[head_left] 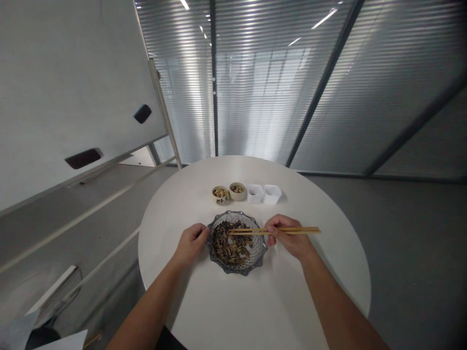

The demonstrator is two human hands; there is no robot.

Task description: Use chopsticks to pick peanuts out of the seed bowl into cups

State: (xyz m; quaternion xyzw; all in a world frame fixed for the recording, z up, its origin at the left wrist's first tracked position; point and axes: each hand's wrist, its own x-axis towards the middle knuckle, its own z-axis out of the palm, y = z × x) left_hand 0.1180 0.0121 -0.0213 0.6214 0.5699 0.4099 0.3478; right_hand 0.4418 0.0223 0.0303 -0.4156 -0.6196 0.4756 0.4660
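A person's two bare hands are at work over a round table, seen from above. The left hand (pixel 191 242) grips the near-left edge of a glass bowl (pixel 260 253), thumb on the rim and fingers curled. The right hand (pixel 288 236) is closed around a pair of chopsticks (pixel 257 230), its lower fingertips just beside the bowl's right rim. The bowl sits between the hands. The chopsticks point left across it, their tips among the seeds (pixel 231 248); whether they pinch one is too small to tell.

The bowl is smoky grey and clear, with a wavy, pointed rim and patterned walls. The seeds are slim, dark and pale-striped, spread over its bottom, thicker toward the left, with bare glass showing on the right. The chopsticks are plain, light brown and nearly parallel.

Beyond the bowl, four small containers stand in a row: a yellowish tub with dark lettering (pixel 215 199) and a plain yellowish tub (pixel 238 197), both holding pale, nut-like pieces, then two white cups (pixel 256 200). All rest on the white table (pixel 222 311). Farther out are a whiteboard (pixel 73 73) at left and a wall with blinds (pixel 255 92) ahead.
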